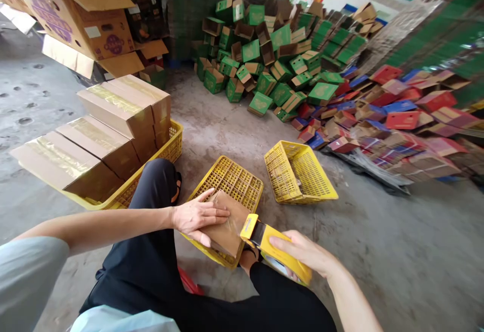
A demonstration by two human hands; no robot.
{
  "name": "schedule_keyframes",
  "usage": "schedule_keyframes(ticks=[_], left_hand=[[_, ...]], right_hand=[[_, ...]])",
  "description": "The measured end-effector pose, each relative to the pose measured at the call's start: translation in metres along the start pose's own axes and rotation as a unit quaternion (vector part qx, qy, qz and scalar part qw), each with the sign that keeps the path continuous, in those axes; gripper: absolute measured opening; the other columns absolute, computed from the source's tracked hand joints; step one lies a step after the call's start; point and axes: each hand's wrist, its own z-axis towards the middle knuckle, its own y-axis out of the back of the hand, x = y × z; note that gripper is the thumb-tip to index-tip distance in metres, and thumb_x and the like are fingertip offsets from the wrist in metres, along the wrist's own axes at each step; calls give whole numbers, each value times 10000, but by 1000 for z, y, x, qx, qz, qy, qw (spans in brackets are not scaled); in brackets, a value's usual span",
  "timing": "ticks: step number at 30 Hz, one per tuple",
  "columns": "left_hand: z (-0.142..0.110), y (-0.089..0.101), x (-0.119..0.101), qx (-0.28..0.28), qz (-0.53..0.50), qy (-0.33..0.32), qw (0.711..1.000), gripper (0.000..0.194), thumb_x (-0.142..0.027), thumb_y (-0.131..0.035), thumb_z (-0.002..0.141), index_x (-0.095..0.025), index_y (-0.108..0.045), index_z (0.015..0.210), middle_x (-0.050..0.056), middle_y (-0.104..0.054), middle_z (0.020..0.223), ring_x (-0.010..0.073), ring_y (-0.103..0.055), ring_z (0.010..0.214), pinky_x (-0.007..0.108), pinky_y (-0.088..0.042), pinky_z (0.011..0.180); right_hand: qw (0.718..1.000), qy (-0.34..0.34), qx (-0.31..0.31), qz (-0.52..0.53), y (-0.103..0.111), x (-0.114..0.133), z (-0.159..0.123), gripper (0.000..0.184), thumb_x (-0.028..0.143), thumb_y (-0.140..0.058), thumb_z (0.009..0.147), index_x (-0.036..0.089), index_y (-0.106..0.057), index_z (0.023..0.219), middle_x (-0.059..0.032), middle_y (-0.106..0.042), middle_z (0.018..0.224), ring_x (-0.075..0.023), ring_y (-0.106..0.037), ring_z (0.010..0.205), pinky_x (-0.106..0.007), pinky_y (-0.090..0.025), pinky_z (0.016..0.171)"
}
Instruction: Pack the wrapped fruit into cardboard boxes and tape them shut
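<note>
The left hand [202, 217] lies palm down, fingers slightly spread, pressing on a small brown cardboard box [231, 216], its forearm reaching across nearly level. The right hand [307, 252] is wrapped around a yellow tape dispenser [288, 261], whose head meets the box's right edge. The box rests on a yellow latticed plastic crate [242, 179]. At left, a long yellow plastic crate [177, 143] holds taped brown cardboard boxes [81, 158]; another yellow perforated plastic crate [279, 176] sits at right on the grey concrete floor [378, 251].
</note>
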Motion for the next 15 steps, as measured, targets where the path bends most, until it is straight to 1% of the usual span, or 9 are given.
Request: schedule_keyframes(ticks=[1, 3, 6, 10, 15], left_hand=[[5, 2, 1, 3, -5, -12, 1000, 824, -749, -426, 997, -146, -506, 1552, 202, -573, 1529, 337, -511, 1466, 590, -11, 1320], [15, 3, 1, 21, -14, -42, 999, 838, -751, -448, 988, -113, -542, 1524, 214, -561, 1536, 341, -483, 1488, 549, -89, 1333], [27, 2, -1, 56, -29, -66, 996, 888, -731, -464, 994, -56, -471, 1570, 217, -475, 1603, 320, -389, 1551, 468, -193, 1331], [30, 8, -4, 85, -58, -59, 993, 977, -758, -503, 961, -53, -372, 1625, 204, -431, 1634, 323, -333, 1576, 465, -236, 1320], [24, 16, 1, 98, -84, -49, 990, 997, -792, -463, 956, -83, -340, 1647, 188, -420, 1647, 311, -328, 1580, 436, -245, 1317]], right_hand=[[1000, 1, 3, -1, 1, 0, 1, 718, 878, -677, 736, 191, -618, 933, -19, -708, 592, -173, -667, 479, -220, -493, 418], [1000, 0, 3, 0, 3, 0, 3, 715, 878, -681, 731, 194, -612, 927, -18, -707, 591, -177, -676, 490, -220, -495, 420], [1000, -5, -3, -2, 4, -3, 3, 708, 879, -678, 731, 203, -606, 930, -12, -709, 592, -173, -677, 484, -214, -489, 416], [1000, 4, 11, 2, 1, -7, 3, 726, 895, -664, 722, 202, -599, 927, -14, -720, 593, -167, -663, 461, -214, -480, 407], [999, 16, 31, 14, -1, -13, 8, 726, 900, -650, 727, 201, -587, 915, -17, -722, 591, -166, -658, 453, -223, -488, 426]])
